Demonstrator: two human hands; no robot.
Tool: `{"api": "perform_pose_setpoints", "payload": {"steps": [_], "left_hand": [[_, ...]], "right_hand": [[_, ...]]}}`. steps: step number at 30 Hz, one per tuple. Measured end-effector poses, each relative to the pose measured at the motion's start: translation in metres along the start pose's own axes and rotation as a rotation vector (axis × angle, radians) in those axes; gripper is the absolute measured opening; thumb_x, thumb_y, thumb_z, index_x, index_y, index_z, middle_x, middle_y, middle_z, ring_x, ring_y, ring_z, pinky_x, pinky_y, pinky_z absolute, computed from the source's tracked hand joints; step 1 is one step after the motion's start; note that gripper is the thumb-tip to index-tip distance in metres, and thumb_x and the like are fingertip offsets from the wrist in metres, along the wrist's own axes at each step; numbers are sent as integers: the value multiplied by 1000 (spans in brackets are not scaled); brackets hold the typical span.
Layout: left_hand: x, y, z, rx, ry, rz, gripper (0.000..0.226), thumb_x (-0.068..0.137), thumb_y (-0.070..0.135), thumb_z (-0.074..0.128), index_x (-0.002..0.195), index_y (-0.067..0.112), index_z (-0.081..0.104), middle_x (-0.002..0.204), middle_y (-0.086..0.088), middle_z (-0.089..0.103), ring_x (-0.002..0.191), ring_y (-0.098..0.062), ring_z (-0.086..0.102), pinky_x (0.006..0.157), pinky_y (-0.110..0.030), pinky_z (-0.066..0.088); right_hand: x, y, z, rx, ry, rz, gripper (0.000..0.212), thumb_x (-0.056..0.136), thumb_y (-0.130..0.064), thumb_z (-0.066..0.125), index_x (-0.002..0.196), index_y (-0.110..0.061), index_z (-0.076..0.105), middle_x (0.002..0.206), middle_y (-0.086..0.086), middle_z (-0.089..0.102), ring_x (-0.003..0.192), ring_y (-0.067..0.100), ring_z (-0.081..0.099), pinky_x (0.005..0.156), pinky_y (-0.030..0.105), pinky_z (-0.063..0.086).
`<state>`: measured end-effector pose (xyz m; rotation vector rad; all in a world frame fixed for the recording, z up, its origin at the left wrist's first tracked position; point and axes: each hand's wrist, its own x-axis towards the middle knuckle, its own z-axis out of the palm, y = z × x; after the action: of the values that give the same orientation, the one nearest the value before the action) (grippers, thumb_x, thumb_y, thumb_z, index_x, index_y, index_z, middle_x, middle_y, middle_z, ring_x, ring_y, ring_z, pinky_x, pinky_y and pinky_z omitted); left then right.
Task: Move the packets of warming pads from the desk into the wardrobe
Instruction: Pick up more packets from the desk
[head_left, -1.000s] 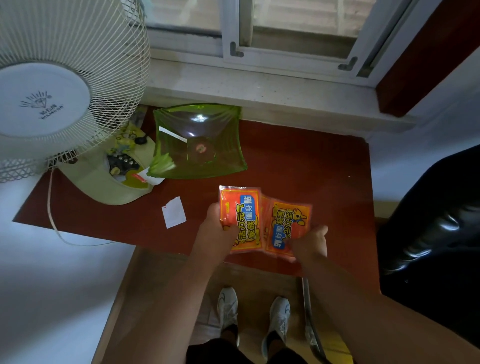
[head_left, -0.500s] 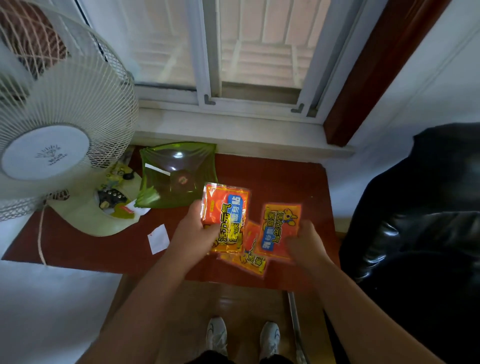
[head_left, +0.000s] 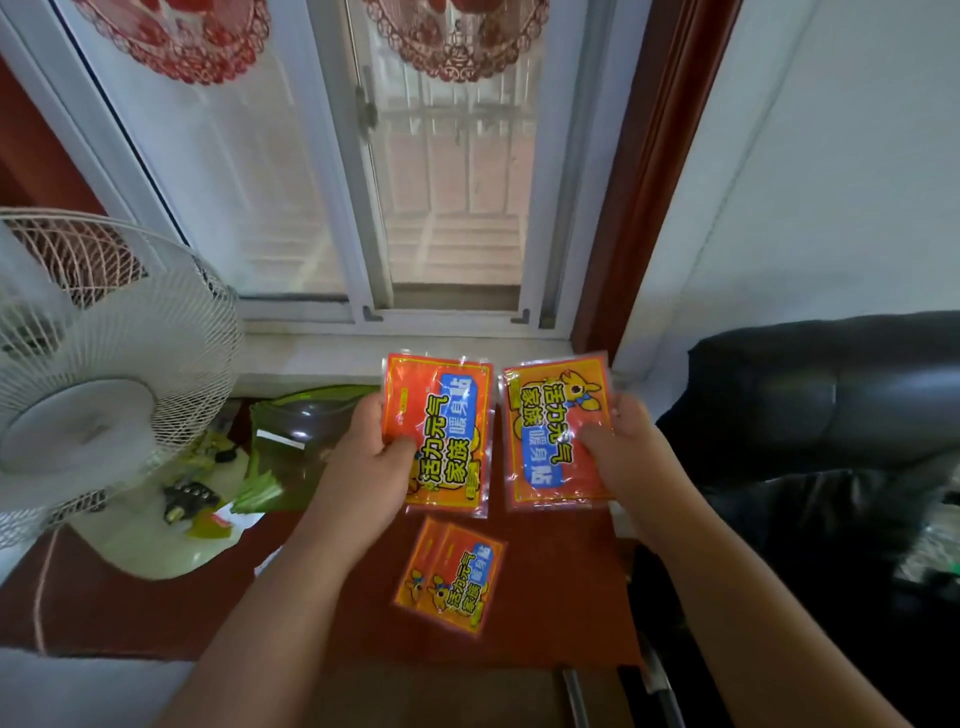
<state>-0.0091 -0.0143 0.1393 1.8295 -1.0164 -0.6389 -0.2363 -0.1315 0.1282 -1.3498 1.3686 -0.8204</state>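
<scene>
Hands (head_left: 374, 467) (head_left: 623, 452) each pinching an orange packet (head_left: 441, 431) (head_left: 556, 431), perhaps two overlapping packets (head_left: 457, 577) on desk (head_left: 156, 608).

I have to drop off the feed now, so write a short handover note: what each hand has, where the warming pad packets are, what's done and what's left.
Left hand: grips one packet, lifted above the desk.
Right hand: grips a second packet, also lifted.
On the desk: overlapping packets lie flat near the front edge; looks like two.
Done: two packets picked up.
Left: carry them to the wardrobe, which is out of view, then return for the rest.
</scene>
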Motion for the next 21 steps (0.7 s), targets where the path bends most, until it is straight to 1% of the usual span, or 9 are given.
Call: {"api": "perform_pose_setpoints", "payload": {"steps": [2,4,6,9,12,13,15,17,21], "left_hand": [[-5,11,8,-8,14,11,30,88,29,50,112,46,58,96,45,65,85,21,61,67,-22,42],[-10,22,17,-17,15,25,29,92,29,51,110,49,58,97,43,67,84,20,64,63,-18,43],[-15,30,26,-34,20,35,29,92,29,52,105,55,58,97,41,68,84,18,66,63,-17,44],[-20,34,39,-70,40,33,30,94,27,56,109,52,61,98,38,71,85,16,68,65,-21,45],[-23,34,47,-87,39,23,28,96,28,57,111,51,61,99,35,73,84,12,71,63,-22,48],[-22,35,50,-85,32,25,28,97,27,56,110,51,61,98,34,73,83,12,71,61,-20,49],[-18,38,55,-81,9,32,28,100,23,56,108,49,61,96,34,73,82,13,71,53,-10,49],[-12,41,60,-82,-23,37,28,102,19,55,107,46,61,93,35,73,81,14,70,54,-1,46],[1,50,71,-41,-105,67,33,103,20,54,102,53,58,92,39,70,80,16,68,53,1,44]], "right_hand": [[-3,-4,-13,-14,17,-72,18,100,-37,64,97,-48,51,95,-6,77,78,12,80,68,41,68],[-5,-7,-25,7,17,-125,19,101,-38,65,99,-49,49,91,-12,78,75,3,79,55,29,64],[-8,-10,-37,71,-16,-128,23,101,-36,66,100,-51,48,93,-25,76,75,1,79,50,20,59],[-10,-9,-50,97,-35,-139,32,101,-32,67,99,-58,48,95,-33,73,77,0,78,49,17,57],[-10,-4,-60,79,-20,-147,34,102,-28,67,101,-56,47,95,-35,72,79,-3,77,50,16,56],[-10,-3,-63,68,-10,-150,33,102,-27,67,102,-54,47,94,-36,71,79,-4,77,50,15,56],[-10,-1,-68,63,12,-147,30,101,-24,67,103,-48,49,92,-33,72,77,-3,77,49,16,56],[-10,1,-73,70,33,-130,29,101,-21,67,102,-44,50,90,-26,75,75,-3,77,49,16,56],[-12,-1,-81,73,97,-113,27,101,-19,66,102,-41,51,90,-29,74,76,0,78,50,19,58]]}}
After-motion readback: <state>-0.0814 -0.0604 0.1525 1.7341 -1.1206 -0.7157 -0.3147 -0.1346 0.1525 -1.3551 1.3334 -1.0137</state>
